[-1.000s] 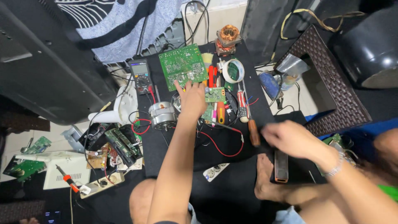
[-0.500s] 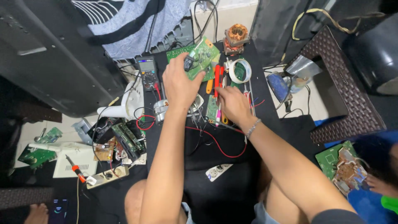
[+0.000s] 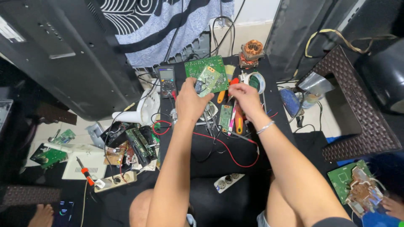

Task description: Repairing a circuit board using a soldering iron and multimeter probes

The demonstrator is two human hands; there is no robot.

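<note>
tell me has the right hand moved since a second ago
Yes. The right hand has gone from the near right edge of the black cloth up to the tools beside the large green circuit board.

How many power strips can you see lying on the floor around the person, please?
2. A beige power strip lies at the lower left beside the orange-handled screwdriver; a white power strip lies on the black cloth between the person's knees. Others may be hidden under clutter.

left hand (image 3: 190, 101) covers the lower left corner of the small green circuit board (image 3: 208, 78); right hand (image 3: 246, 97) fingertips blurred, contact with tools unclear; second green board (image 3: 355, 185) at lower right partly cut off; bare foot (image 3: 42, 215) cropped at bottom left edge
</note>
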